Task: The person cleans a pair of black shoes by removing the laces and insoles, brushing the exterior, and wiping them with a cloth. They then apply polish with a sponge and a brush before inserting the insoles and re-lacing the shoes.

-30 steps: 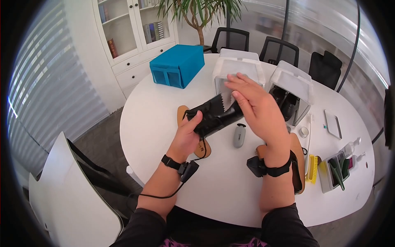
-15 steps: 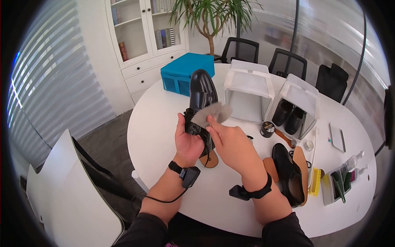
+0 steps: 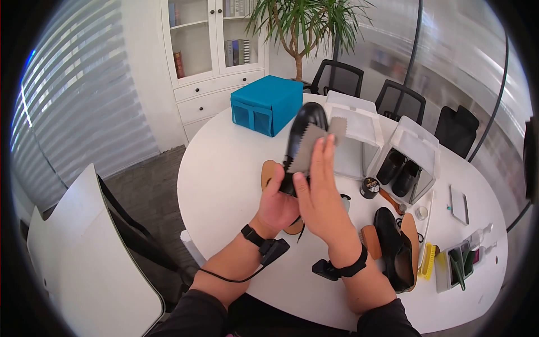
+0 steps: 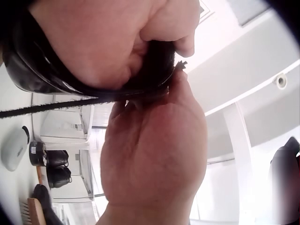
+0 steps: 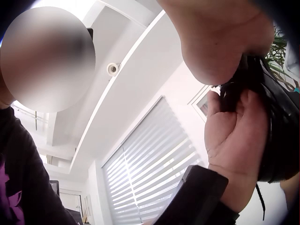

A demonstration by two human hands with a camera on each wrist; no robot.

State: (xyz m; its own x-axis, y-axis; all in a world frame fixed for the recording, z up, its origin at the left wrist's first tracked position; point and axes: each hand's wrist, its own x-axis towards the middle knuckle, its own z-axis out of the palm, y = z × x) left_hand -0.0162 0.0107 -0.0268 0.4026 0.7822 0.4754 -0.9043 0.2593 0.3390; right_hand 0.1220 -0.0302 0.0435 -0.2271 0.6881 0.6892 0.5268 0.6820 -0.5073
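My left hand [image 3: 278, 208] holds a black leather shoe [image 3: 306, 121] by its heel end, toe pointing away over the table. In the left wrist view the fingers reach into the opening of the shoe [image 4: 28, 70], and a lace hangs from it. My right hand [image 3: 325, 208] lies with straight fingers on a grey cloth [image 3: 306, 149] with zigzag edges, pressing it along the shoe's upper. The cloth hides much of the shoe's middle. Beneath the hands, a tan insole [image 3: 269, 171] rests on the table, partly covered.
Right of my right forearm lie another black shoe [image 3: 387, 230], a tan insole [image 3: 411, 230] and a wooden brush [image 3: 370, 241]. Farther off are a black jar [image 3: 369, 188], a clear shoe box [image 3: 415, 140] with shoes, an open box [image 3: 351, 160] and a blue box [image 3: 266, 104]. A yellow brush [image 3: 429, 261] lies right.
The shoe swung from lying sideways to toe-away, then shifted right in view. My right hand went from gripping the cloth to lying flatter with extended fingers along the upper.
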